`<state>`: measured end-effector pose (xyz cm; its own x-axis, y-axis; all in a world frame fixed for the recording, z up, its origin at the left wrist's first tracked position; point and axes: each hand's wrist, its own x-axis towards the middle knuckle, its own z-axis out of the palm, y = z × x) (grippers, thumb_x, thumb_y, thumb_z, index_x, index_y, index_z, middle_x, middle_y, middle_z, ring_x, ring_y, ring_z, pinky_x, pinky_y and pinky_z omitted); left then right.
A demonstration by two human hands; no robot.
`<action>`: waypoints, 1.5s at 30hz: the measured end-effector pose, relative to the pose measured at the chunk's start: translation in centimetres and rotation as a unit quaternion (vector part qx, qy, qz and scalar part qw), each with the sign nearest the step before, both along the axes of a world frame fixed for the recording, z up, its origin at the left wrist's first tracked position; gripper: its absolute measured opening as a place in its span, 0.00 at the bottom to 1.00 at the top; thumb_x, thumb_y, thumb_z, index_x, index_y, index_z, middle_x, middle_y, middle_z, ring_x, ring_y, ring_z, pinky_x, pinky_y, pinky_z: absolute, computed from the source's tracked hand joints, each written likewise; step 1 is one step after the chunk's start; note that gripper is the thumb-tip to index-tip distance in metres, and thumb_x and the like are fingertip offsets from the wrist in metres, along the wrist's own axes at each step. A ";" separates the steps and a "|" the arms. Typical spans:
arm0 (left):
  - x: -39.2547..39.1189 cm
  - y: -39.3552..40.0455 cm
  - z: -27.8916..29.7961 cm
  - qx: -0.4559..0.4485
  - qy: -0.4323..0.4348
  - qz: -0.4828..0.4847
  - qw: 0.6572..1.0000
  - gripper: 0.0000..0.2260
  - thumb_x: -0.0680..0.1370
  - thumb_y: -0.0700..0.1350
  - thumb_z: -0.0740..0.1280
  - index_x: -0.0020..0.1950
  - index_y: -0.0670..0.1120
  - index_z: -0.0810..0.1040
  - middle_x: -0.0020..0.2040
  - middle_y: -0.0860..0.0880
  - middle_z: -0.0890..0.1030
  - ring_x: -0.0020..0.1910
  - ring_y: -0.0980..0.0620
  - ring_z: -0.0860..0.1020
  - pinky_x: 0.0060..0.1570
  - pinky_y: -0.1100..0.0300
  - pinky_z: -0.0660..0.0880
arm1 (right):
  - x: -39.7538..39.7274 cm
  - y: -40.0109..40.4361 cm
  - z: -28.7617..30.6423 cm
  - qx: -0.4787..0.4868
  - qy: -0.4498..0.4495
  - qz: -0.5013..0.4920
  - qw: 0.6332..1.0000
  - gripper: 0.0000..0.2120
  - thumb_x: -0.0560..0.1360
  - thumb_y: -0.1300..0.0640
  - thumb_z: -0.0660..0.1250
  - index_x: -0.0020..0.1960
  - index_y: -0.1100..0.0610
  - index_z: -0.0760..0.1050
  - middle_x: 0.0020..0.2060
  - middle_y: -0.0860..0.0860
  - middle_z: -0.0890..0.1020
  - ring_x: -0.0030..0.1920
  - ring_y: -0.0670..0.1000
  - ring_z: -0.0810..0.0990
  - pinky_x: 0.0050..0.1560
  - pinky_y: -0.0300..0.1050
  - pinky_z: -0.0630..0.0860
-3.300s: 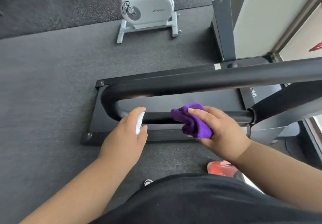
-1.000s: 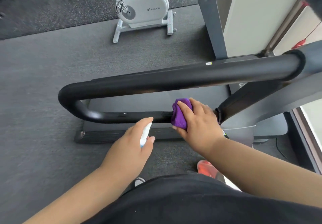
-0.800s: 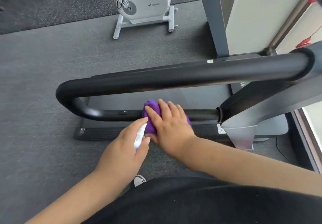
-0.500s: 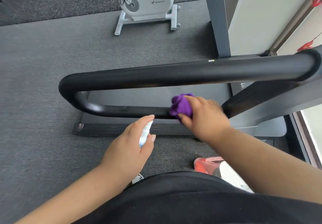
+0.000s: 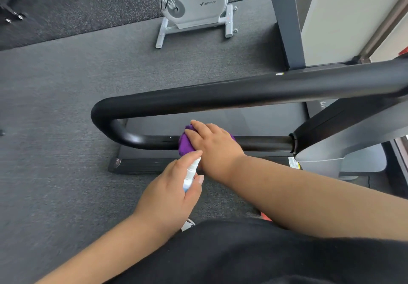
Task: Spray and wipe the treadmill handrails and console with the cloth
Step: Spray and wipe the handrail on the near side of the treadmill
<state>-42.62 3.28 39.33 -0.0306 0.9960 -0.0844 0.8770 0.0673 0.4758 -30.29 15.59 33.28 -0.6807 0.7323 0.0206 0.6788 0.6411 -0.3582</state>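
1. The purple cloth was pressed onto the lower handrail at frame centre by the right hand, fingers laid fairly straight over it.
2. The spray bottle was gripped in the curled fingers of the left hand, just below the cloth.
3. Firm pressure around the whole bar was judged best, with strokes carried into the left bend.
4. The console was not in view.
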 end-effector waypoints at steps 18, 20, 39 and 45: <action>-4.5 -0.5 -0.9 0.038 -0.015 -0.033 0.999 0.22 0.77 0.60 0.59 0.70 0.68 0.57 0.59 0.57 0.78 0.56 0.59 0.74 0.49 0.65 0.71 | 2.4 0.0 0.0 -0.002 0.014 -0.043 0.999 0.36 0.71 0.38 0.70 0.73 0.55 0.69 0.68 0.58 0.73 0.62 0.62 0.75 0.65 0.55 0.72; -5.6 -0.5 -0.7 0.047 -0.019 -0.042 0.998 0.23 0.77 0.57 0.61 0.70 0.65 0.59 0.58 0.55 0.79 0.54 0.57 0.75 0.48 0.65 0.72 | 0.1 0.0 0.2 -0.009 0.027 -0.032 0.999 0.35 0.72 0.38 0.68 0.73 0.55 0.68 0.68 0.58 0.73 0.63 0.62 0.75 0.66 0.55 0.72; -21.4 1.9 -1.3 0.109 -0.079 -0.186 0.973 0.22 0.78 0.54 0.63 0.71 0.61 0.61 0.51 0.62 0.76 0.48 0.69 0.75 0.50 0.72 0.71 | -13.3 -2.4 1.3 -0.101 0.493 -0.154 0.851 0.21 0.76 0.48 0.63 0.67 0.41 0.62 0.62 0.38 0.72 0.63 0.38 0.73 0.63 0.34 0.67; -24.1 1.9 -1.8 0.150 -0.073 -0.281 0.945 0.21 0.77 0.50 0.65 0.70 0.52 0.67 0.56 0.53 0.79 0.43 0.52 0.81 0.43 0.57 0.76 | -17.6 -2.9 1.6 -0.068 0.346 -0.116 0.928 0.31 0.72 0.57 0.73 0.71 0.58 0.66 0.61 0.52 0.76 0.61 0.51 0.76 0.60 0.50 0.73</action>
<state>-66.72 5.21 37.51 0.5002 0.8313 0.2423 0.6578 -0.5467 0.5180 -47.89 12.73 34.93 -0.3625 0.8853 0.2911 0.3695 0.4233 -0.8272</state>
